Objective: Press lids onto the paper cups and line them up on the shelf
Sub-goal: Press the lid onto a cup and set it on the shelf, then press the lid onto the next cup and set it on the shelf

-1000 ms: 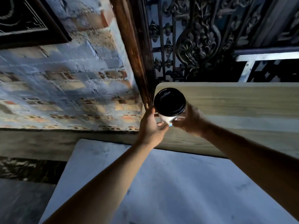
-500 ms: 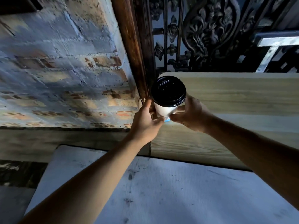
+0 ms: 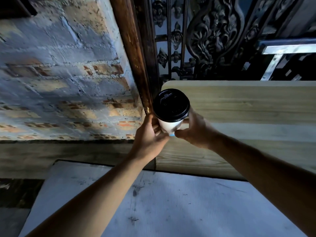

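Old bricks (image 3: pixel 68 74) sit beside the wood shelf (image 3: pixel 248 103). Left hand (image 3: pixel 148 139) and right hand (image 3: pixel 196 132) both grip 1 paper cup (image 3: pixel 170 124), lid (image 3: pixel 171 105) on, probably to set it down straight.

Pale wooden shelf (image 3: pixel 248 103) bears lidded paper cup (image 3: pixel 171 113).

Both hands are wrapped around one white paper cup (image 3: pixel 170 125) with a black lid (image 3: pixel 171 105) seated on top. The left hand (image 3: pixel 149 139) grips it from the left, the right hand (image 3: pixel 196 132) from the right, thumbs nearly meeting near the base. It's at the left end of a pale wooden shelf (image 3: pixel 248 106), right by a dark wood post (image 3: pixel 133 53) and a brick wall (image 3: pixel 59 74). Ornate black ironwork (image 3: pixel 213 35) sits behind, and a whitish sheet (image 3: pixel 171 202) lies below.
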Tool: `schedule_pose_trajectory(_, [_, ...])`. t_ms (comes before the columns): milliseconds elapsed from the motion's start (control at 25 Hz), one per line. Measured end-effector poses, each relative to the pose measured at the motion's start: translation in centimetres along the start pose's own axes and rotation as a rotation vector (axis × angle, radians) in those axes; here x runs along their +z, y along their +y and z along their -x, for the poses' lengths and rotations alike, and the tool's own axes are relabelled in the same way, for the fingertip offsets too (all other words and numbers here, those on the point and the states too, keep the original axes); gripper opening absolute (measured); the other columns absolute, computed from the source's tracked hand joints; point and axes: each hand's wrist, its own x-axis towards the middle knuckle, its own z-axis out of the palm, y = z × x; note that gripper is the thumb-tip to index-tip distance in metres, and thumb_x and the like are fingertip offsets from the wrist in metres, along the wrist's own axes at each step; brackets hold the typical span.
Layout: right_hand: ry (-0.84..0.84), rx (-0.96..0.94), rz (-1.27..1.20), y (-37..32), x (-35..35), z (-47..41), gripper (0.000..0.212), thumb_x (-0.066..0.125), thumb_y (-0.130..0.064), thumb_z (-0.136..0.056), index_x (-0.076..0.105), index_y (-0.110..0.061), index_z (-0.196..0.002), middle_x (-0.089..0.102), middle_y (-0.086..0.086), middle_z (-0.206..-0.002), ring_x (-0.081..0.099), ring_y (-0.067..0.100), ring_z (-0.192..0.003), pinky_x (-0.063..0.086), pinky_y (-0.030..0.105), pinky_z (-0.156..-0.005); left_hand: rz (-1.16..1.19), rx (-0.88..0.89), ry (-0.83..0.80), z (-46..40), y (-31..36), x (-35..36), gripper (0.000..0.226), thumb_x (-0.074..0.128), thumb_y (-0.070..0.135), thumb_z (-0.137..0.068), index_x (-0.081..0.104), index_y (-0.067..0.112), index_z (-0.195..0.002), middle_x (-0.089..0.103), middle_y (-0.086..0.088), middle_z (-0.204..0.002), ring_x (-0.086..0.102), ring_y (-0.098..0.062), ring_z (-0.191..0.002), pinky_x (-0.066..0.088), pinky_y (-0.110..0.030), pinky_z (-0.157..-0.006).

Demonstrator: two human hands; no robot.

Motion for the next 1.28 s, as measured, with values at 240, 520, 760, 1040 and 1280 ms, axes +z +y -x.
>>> schedule_pose_trajectory(240, [0.028,0.152,0.012,0.6,-2.1,4.3,0.101,0.075,-0.017,-0.08,0.015,-0.022,-0.161,0.041,0.013,-0.157,0.047,0.027,-0.139,0.049,0.04,-0.104,-0.091,-0.01,0.133,3.0,0.3,-1.4,0.067,0.07,-0.002,-0.088,0.044,0.014,-0.148,0.061,-0.003,-0.132,0.06,-0.013,-0.122,0.052,-0.017,-0.095])
schedule_pose_trajectory(520, [0.057,0.218,0.113,-1.9,-5.3,15.2,0.083,0.066,-0.024,-0.088,0.023,-0.025,-0.159,0.039,0.008,-0.155,0.056,0.027,-0.123,0.043,0.029,-0.08,-0.091,-0.01,0.137,10.2,3.8,-1.3,0.062,0.07,0.009,-0.084,0.048,0.016,-0.141,0.058,-0.004,-0.133,0.058,-0.01,-0.116,0.046,-0.012,-0.089])
schedule_pose_trajectory(760, [0.096,0.234,0.107,-4.8,-6.7,22.5,0.077,0.066,-0.025,-0.088,0.03,-0.02,-0.157,0.038,0.012,-0.155,0.046,0.03,-0.138,0.036,0.026,-0.099,-0.16,0.015,-0.005,16.0,7.3,0.3,0.057,0.071,0.01,-0.087,0.052,0.016,-0.14,0.062,-0.007,-0.136,0.06,-0.02,-0.125,0.049,-0.044,-0.108])
schedule_pose_trajectory(1040, [0.116,0.26,0.165,-6.7,-8.9,35.9,0.067,0.064,-0.024,-0.091,0.038,-0.016,-0.152,0.038,0.011,-0.154,0.043,0.029,-0.138,0.033,0.025,-0.099,-0.348,0.103,-0.308,24.8,10.4,2.8,0.047,0.07,0.011,-0.088,0.06,0.012,-0.134,0.068,-0.004,-0.133,0.062,-0.014,-0.124,0.046,-0.032,-0.109])
schedule_pose_trajectory(1280, [0.086,0.192,0.188,-5.0,-7.9,44.8,0.063,0.061,-0.031,-0.093,0.04,-0.021,-0.151,0.044,0.006,-0.148,0.047,0.027,-0.133,0.036,0.029,-0.102,-0.436,0.045,-0.489,32.4,9.5,7.4,0.063,0.065,0.011,-0.081,0.056,0.023,-0.142,0.063,0.006,-0.143,0.056,-0.01,-0.135,0.041,-0.028,-0.115])
